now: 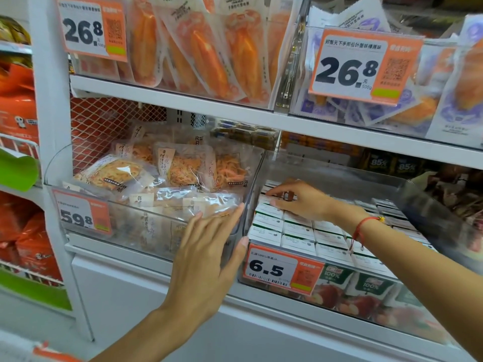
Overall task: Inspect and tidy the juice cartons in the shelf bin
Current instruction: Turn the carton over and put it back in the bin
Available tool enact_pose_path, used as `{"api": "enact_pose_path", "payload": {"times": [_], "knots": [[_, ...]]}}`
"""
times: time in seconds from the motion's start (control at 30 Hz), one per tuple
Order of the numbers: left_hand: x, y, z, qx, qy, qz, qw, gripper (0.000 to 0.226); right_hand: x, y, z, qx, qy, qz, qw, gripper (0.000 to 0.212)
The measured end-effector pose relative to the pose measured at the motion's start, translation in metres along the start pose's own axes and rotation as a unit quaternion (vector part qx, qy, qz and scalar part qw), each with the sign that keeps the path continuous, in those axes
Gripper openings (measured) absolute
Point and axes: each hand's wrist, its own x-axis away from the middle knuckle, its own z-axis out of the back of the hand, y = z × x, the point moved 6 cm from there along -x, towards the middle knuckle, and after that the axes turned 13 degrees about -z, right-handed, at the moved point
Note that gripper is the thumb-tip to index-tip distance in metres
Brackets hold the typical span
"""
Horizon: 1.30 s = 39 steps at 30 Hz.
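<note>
- The juice cartons (298, 231) stand upright in tight rows inside a clear plastic shelf bin (339, 176) on the middle shelf, at the right of the view; their white tops face up, and green fronts with fruit pictures show through the bin's front wall.
- An orange price tag (281, 270) reading 6.5 hangs on the front wall of that bin, at its left end.
- The right hand (295, 199) reaches into the bin from the right and rests on the carton tops in the back left part; its fingers are bent and lie on a carton top, but whether they pinch a carton cannot be told.
- A red string bracelet (362, 226) circles the right wrist.
- The left hand (209, 257) is open with fingers straight and together, in front of the place where the carton bin meets the neighbouring bin; the fingertips are at the corner of the neighbouring bin, the thumb tip just beside the corner of the carton bin.
- That neighbouring bin (52, 176), to the left, holds clear snack packets (177, 168) of shredded orange food piled loosely, with a tag (81, 215) reading 59.8 on its front.
- The shelf above (183, 100) carries bins of packets with orange strips (203, 53), and two tags (366, 66) reading 26.8.
</note>
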Motion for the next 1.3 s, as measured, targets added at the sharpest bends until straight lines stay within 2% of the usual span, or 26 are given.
{"api": "enact_pose_path", "payload": {"times": [0.13, 0.27, 0.33, 0.43, 0.57, 0.83, 1.07, 1.3], "knots": [[0.000, 0.000, 0.001, 0.001, 0.005, 0.000, 1.000, 0.053, -0.002, 0.006, 0.003, -0.009, -0.030, -0.004, 0.999, 0.033], [0.000, 0.001, 0.001, 0.003, 0.009, -0.004, 1.000, 0.053, -0.017, 0.007, 0.015, -0.060, 0.030, -0.031, 0.997, 0.027], [0.001, 0.001, 0.001, 0.006, 0.009, -0.004, 1.000, 0.053, -0.026, 0.008, 0.017, -0.031, 0.036, -0.051, 0.998, 0.030], [0.001, 0.001, 0.001, 0.007, 0.010, -0.004, 1.000, 0.053, -0.034, 0.010, 0.009, 0.033, -0.011, -0.068, 0.997, 0.036], [0.000, 0.000, -0.001, 0.001, 0.006, -0.006, 1.000, 0.052, -0.038, 0.008, 0.011, 0.061, -0.033, -0.079, 0.994, 0.040], [-0.003, 0.001, -0.001, 0.001, 0.009, -0.011, 1.000, 0.053, -0.041, 0.001, 0.013, 0.115, -0.054, -0.059, 0.990, 0.044], [-0.001, 0.002, 0.000, 0.000, 0.009, -0.016, 1.000, 0.053, -0.023, -0.005, 0.018, 0.073, 0.030, -0.036, 0.996, 0.041], [-0.003, 0.003, 0.004, -0.007, -0.022, -0.011, 1.000, 0.056, 0.046, -0.029, 0.045, 0.094, 0.203, 0.089, 0.971, 0.039]]}}
